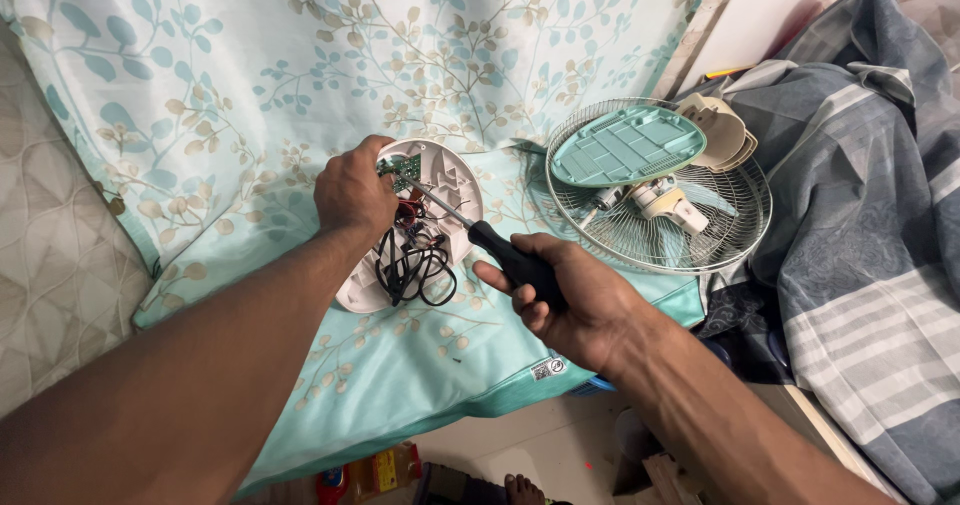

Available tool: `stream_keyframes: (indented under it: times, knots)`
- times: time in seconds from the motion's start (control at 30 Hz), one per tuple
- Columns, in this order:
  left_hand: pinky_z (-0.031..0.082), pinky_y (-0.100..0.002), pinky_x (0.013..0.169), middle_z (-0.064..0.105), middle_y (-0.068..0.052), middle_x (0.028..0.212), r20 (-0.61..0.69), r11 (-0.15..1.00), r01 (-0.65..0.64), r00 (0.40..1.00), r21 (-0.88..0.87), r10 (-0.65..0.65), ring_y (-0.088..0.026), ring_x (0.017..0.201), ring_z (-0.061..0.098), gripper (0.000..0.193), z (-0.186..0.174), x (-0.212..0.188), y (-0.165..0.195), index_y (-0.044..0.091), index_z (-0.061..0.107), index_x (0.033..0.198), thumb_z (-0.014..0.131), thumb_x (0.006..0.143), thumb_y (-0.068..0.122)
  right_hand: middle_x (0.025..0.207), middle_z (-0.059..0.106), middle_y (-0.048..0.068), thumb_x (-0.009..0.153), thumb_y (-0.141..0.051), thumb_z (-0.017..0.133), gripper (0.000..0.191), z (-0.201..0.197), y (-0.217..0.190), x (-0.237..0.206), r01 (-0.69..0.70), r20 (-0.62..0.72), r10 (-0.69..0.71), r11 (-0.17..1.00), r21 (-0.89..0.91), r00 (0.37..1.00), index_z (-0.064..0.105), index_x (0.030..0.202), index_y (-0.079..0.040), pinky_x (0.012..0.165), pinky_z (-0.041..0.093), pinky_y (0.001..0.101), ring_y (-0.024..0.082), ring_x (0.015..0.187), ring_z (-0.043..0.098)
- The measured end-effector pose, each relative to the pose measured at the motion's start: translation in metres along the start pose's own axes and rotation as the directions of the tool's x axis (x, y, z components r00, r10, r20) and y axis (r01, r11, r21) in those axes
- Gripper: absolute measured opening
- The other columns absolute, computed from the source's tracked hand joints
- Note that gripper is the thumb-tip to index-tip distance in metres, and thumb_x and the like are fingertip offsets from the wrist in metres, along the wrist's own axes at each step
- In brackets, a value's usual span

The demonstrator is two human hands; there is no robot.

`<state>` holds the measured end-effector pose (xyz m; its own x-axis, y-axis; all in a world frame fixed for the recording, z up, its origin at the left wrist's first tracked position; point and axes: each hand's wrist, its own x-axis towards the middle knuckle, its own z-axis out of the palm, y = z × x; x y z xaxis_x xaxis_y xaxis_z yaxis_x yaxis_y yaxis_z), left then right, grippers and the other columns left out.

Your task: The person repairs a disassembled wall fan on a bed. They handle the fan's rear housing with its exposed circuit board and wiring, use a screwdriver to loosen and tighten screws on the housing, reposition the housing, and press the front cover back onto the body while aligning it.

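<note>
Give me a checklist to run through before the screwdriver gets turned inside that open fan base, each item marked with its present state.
1. Left hand steadies the white fan base: ok, it grips the rim.
2. Right hand has the screwdriver by its black handle: ok.
3. Tip seated in a screw head by the green circuit board: cannot tell, too small.
4. Black wires away from the shaft: ok, they lie below it.
5. Fan grille and loose parts out of the way: ok, off to the right.
</note>
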<state>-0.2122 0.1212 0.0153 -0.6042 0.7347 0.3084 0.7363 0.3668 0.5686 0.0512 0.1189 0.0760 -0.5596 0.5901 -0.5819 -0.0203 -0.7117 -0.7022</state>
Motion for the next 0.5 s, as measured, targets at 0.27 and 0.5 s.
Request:
stream_keyframes:
  times: [0.27, 0.5]
  knots:
    - [0.055, -0.044, 0.09, 0.075, -0.01, 0.107, -0.019, 1.0, -0.014, 1.0, -0.005, 0.013, -0.032, 0.103, 0.07, 0.045, -0.004, -0.005, 0.0, 0.022, 0.065, 0.129, 0.077, 0.086, 0.012, 0.102, 0.074, 0.016, 0.095, -0.02, 0.06, 0.028, 0.001, 0.013, -0.005, 0.203, -0.034, -0.236, 0.894, -0.399, 0.971, 0.06, 0.118, -0.003, 0.044, 0.039, 0.0264, 0.012, 0.054, 0.054]
    - [0.054, -0.045, 0.09, 0.075, -0.01, 0.105, -0.029, 0.999, -0.003, 1.0, -0.031, 0.002, -0.031, 0.102, 0.071, 0.046, -0.004, -0.007, -0.003, 0.022, 0.065, 0.128, 0.077, 0.086, 0.011, 0.102, 0.068, 0.018, 0.078, -0.008, 0.074, 0.044, -0.003, 0.037, -0.025, 0.385, 0.414, -0.755, -0.231, -0.894, 0.509, 0.063, 0.12, -0.008, 0.071, 0.055, 0.0488, 0.037, 0.079, 0.07]
